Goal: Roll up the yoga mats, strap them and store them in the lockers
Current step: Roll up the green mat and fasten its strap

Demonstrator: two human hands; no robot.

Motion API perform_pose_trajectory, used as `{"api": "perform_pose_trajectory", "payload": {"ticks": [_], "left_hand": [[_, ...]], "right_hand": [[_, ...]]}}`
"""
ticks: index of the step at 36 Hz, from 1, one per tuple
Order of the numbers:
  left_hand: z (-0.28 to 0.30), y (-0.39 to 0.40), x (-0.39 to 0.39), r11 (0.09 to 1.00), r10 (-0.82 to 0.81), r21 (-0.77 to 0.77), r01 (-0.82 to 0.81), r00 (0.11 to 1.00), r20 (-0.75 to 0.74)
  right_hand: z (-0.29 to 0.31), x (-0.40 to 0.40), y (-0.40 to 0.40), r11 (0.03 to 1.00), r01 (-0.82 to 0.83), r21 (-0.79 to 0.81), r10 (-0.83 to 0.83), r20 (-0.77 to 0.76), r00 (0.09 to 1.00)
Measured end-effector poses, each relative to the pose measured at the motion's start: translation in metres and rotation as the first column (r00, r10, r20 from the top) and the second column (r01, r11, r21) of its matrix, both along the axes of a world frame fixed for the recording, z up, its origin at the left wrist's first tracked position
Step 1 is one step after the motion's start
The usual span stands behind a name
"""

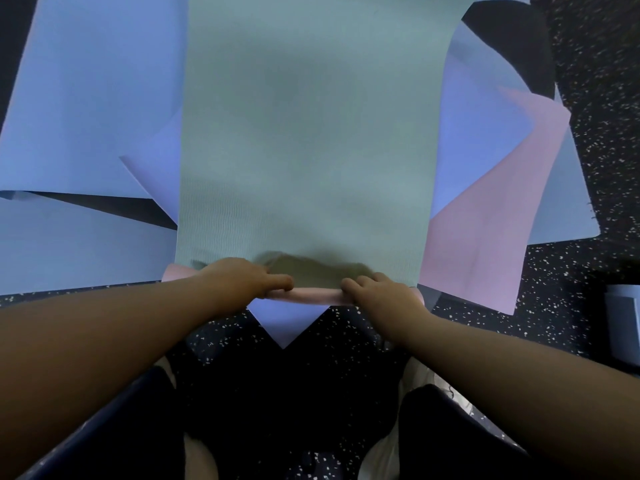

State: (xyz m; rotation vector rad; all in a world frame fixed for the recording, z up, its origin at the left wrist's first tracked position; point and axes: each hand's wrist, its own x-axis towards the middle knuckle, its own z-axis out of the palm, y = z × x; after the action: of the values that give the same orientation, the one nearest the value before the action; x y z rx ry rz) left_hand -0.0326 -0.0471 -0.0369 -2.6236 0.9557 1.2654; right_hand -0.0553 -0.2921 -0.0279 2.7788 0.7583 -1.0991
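Observation:
A grey-green yoga mat lies flat, stretching away from me across the middle of the view. Its near end is turned over into a thin roll that shows a pink underside. My left hand grips the left part of that roll, fingers curled over it. At the right part of the roll my right hand grips it the same way. Both forearms reach in from the bottom corners.
Several other mats lie overlapping under and around it: light blue ones at left and far right, a violet-blue one poking out below the roll, a pink one at right. Dark speckled floor surrounds them. My knees are at the bottom.

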Motion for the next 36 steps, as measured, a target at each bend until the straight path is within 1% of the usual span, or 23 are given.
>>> {"api": "perform_pose_trajectory", "payload": {"ticks": [4, 8, 11, 12, 14, 15, 17, 20, 22, 24, 25, 27, 29, 36], "left_hand": [[-0.003, -0.001, -0.008, 1.0, 0.026, -0.009, -0.025, 0.998, 0.054], [-0.003, 0.002, -0.006, 0.996, 0.088, -0.004, -0.088, 0.995, 0.047], [-0.004, 0.001, -0.006, 0.995, 0.101, -0.004, -0.101, 0.993, 0.063], [-0.004, 0.001, -0.007, 0.995, 0.104, 0.003, -0.104, 0.992, 0.067], [-0.004, 0.0, -0.007, 0.994, 0.111, 0.013, -0.113, 0.991, 0.081], [-0.003, 0.0, -0.007, 0.993, 0.116, 0.015, -0.118, 0.989, 0.09], [-0.001, 0.001, -0.008, 0.99, 0.137, 0.004, -0.139, 0.985, 0.108], [0.001, -0.002, -0.011, 0.989, 0.15, -0.011, -0.15, 0.977, 0.154], [0.001, -0.005, -0.013, 0.993, 0.121, -0.006, -0.122, 0.972, 0.203], [0.0, -0.005, -0.012, 0.995, 0.101, 0.002, -0.104, 0.964, 0.246], [-0.001, -0.005, -0.011, 0.993, 0.118, -0.001, -0.122, 0.962, 0.247], [-0.001, -0.005, -0.008, 0.983, 0.183, -0.018, -0.184, 0.96, 0.213], [-0.001, -0.007, -0.007, 0.976, 0.219, -0.029, -0.217, 0.956, 0.197], [-0.005, -0.01, -0.003, 0.961, 0.273, -0.016, -0.276, 0.939, 0.21]], "right_hand": [[0.004, -0.001, 0.001, 1.0, -0.015, -0.014, 0.015, 0.009, 1.0], [0.0, 0.002, 0.0, 1.0, -0.012, -0.021, 0.012, 0.04, 0.999], [-0.002, 0.002, 0.0, 1.0, 0.0, -0.03, 0.001, 0.038, 0.999], [-0.004, 0.002, 0.0, 1.0, -0.006, -0.026, 0.008, 0.068, 0.998], [-0.009, 0.002, -0.002, 0.997, -0.051, 0.064, 0.034, 0.239, 0.97], [-0.013, 0.003, -0.003, 0.991, -0.101, 0.086, 0.07, 0.31, 0.948], [-0.021, 0.005, -0.003, 0.986, -0.143, 0.081, 0.102, 0.387, 0.916], [-0.028, 0.003, -0.004, 0.983, -0.117, 0.139, 0.059, 0.367, 0.928], [-0.031, 0.001, -0.006, 0.975, -0.102, 0.198, 0.016, 0.394, 0.919], [-0.034, 0.001, -0.008, 0.946, -0.179, 0.272, 0.034, 0.464, 0.885], [-0.036, 0.001, -0.01, 0.929, -0.229, 0.291, 0.058, 0.497, 0.866], [-0.039, 0.002, -0.011, 0.905, -0.32, 0.281, 0.118, 0.557, 0.822], [-0.045, 0.0, -0.011, 0.892, -0.367, 0.263, 0.151, 0.592, 0.792], [-0.051, -0.007, -0.011, 0.891, -0.395, 0.223, 0.168, 0.645, 0.745]]}}
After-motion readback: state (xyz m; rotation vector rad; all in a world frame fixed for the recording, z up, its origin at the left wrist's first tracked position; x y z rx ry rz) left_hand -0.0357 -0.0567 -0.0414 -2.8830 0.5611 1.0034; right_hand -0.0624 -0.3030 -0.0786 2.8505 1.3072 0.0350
